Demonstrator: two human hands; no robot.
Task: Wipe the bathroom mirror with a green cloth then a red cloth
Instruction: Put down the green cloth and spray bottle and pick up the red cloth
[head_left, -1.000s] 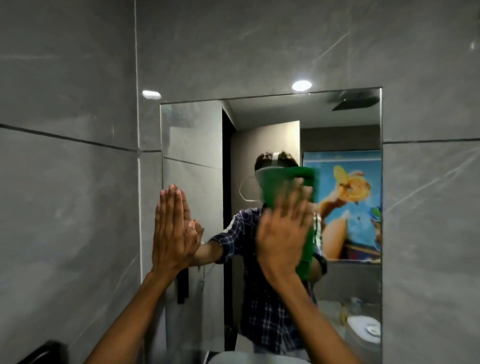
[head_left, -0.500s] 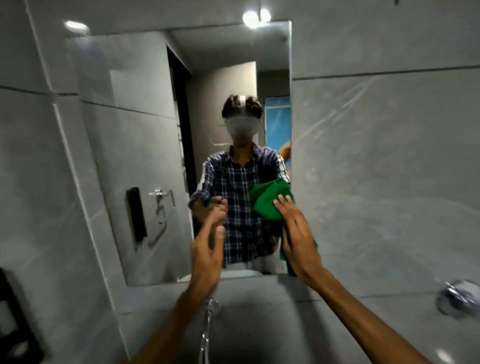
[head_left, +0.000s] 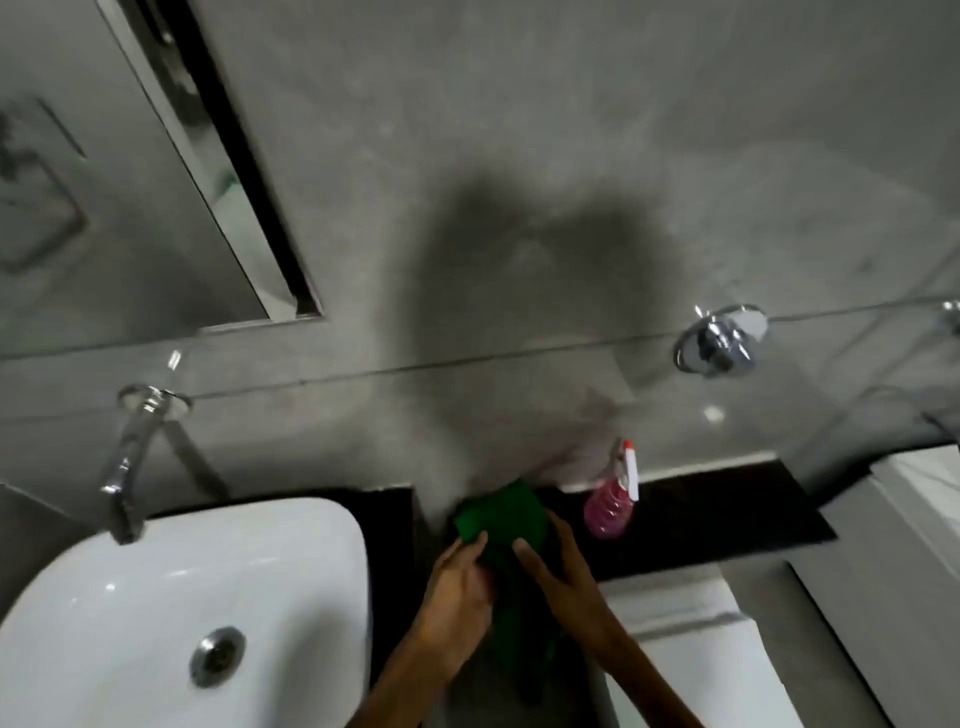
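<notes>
Both hands are now lowering away from the mirror (head_left: 130, 171), cut off at upper left. Left hand (head_left: 457, 592) and right hand (head_left: 566, 577) are each pinching the green cloth (head_left: 501, 514), hanging lengthwise toward the viewer over the dark surface (head_left: 717, 514), beside the sink (head_left: 291, 561); its lower end is blurring into shadow.

White sink (head_left: 291, 525) under chrome tap (head_left: 127, 467); pink spray bottle (head_left: 610, 501) on dark ledge (head_left: 727, 512).

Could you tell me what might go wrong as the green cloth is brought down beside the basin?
The pink spray bottle stands on the dark ledge just beyond the right hand; a careless sweep might topple it. The green cloth, held in both hands with the left hand gripping its edge, could slip down between basin and ledge.
</notes>
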